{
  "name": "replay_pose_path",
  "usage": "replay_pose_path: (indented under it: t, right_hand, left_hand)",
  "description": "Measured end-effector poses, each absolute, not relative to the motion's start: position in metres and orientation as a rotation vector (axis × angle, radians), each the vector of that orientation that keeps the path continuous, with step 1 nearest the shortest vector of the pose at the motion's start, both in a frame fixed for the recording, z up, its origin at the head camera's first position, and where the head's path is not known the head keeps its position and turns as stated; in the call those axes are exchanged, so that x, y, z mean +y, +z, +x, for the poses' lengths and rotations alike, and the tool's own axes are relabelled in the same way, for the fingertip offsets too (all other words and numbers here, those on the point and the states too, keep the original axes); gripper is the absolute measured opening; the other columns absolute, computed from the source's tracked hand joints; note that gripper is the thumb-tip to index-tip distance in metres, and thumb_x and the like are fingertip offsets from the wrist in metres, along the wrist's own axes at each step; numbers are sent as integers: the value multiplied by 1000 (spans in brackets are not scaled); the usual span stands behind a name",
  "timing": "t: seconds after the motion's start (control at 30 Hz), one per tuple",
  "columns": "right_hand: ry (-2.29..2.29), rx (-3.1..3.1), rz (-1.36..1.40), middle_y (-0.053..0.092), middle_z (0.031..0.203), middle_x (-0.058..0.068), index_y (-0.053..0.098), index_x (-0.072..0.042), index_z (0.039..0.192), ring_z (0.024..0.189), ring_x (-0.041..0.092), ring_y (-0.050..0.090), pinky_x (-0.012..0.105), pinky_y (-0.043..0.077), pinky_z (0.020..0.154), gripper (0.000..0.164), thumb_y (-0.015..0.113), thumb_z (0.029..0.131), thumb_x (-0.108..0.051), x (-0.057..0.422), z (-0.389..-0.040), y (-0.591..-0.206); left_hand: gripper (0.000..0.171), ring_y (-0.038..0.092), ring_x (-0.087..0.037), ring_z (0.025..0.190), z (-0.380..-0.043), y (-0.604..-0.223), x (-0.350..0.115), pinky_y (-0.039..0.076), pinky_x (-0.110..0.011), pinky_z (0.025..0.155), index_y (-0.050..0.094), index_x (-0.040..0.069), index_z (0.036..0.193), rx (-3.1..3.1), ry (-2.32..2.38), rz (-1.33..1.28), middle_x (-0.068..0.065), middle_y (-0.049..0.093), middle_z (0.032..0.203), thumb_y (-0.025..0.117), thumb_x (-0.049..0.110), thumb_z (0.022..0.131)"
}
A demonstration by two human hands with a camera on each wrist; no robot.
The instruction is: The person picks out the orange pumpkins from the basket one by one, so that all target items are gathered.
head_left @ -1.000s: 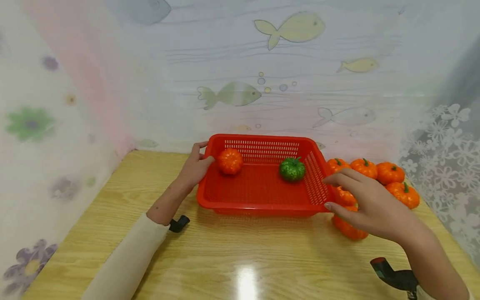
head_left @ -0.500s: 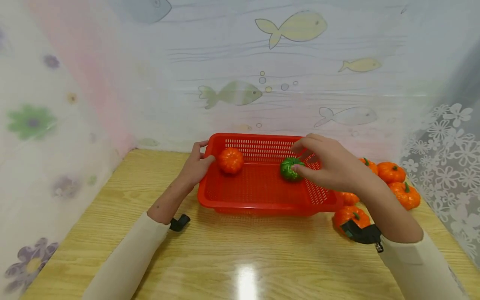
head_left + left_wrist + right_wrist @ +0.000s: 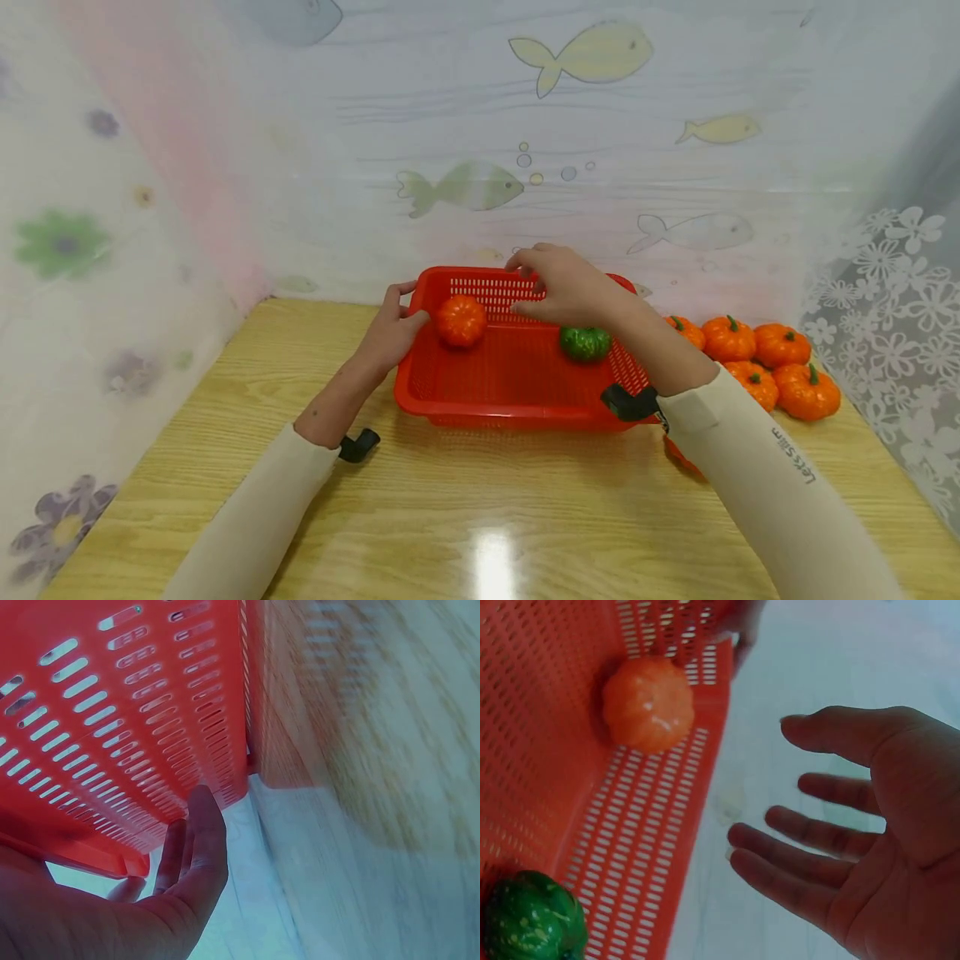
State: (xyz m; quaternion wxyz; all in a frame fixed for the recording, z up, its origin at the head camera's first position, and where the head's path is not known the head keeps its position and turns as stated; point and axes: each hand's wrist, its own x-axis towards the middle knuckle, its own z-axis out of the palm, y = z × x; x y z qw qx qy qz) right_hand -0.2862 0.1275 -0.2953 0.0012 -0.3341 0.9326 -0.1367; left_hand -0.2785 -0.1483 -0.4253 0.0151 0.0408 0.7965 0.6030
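Observation:
A red plastic basket [image 3: 517, 411] with slotted walls stands on the table. My left hand [image 3: 386, 337] holds its left side, thumb at the rim and fingers along the outer wall; the left wrist view shows those fingers [image 3: 206, 832] against the slots. Inside, a small orange pumpkin [image 3: 462, 322] sits at the back left and a green pumpkin [image 3: 585, 344] at the right. My right hand [image 3: 566, 287] hovers over the back of the basket between the two pumpkins, holding nothing. Its fingers [image 3: 802, 862] are spread and slightly bent in the right wrist view.
Several orange pumpkins [image 3: 806, 392] are grouped on the wooden table [image 3: 450, 517] right of the basket, partly behind my right forearm. A wall with fish drawings [image 3: 472, 187] rises right behind the basket. A patterned wall [image 3: 63, 246] borders the left side.
My right hand has moved left from beside the basket's right rim, past the green pumpkin, to above the basket's back. The left hand and the basket stay in place.

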Motion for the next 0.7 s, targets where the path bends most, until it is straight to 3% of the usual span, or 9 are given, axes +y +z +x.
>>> replay_pose_path:
  t: [0.17, 0.47, 0.7]
  right_hand:
    - [-282, 2911, -1074, 61, 139, 16, 61, -10, 144, 127, 34, 57, 50, 48, 112, 57, 79, 92, -27, 100, -302, -308]
    - [-125, 2903, -984, 55, 146, 14, 57, -17, 152, 127, 33, 57, 50, 50, 113, 73, 87, 87, -31, 72, -319, -330]
    - [-98, 2834, -952, 48, 158, 12, 54, -21, 155, 137, 32, 53, 54, 47, 116, 80, 89, 85, -32, 56, -329, -341]
  left_hand:
    - [65, 64, -45, 115, -279, -427, -148, 59, -52, 94, 22, 18, 166, 2465, 1892, 140, -26, 52, 133, 47, 22, 106]
    - [64, 65, -41, 113, -279, -426, -146, 61, -50, 94, 22, 19, 166, 2466, 1886, 151, -23, 52, 133, 47, 23, 107]
    - [65, 64, -40, 113, -277, -425, -148, 60, -48, 93, 22, 19, 166, 2484, 1867, 133, -22, 52, 134, 48, 24, 107]
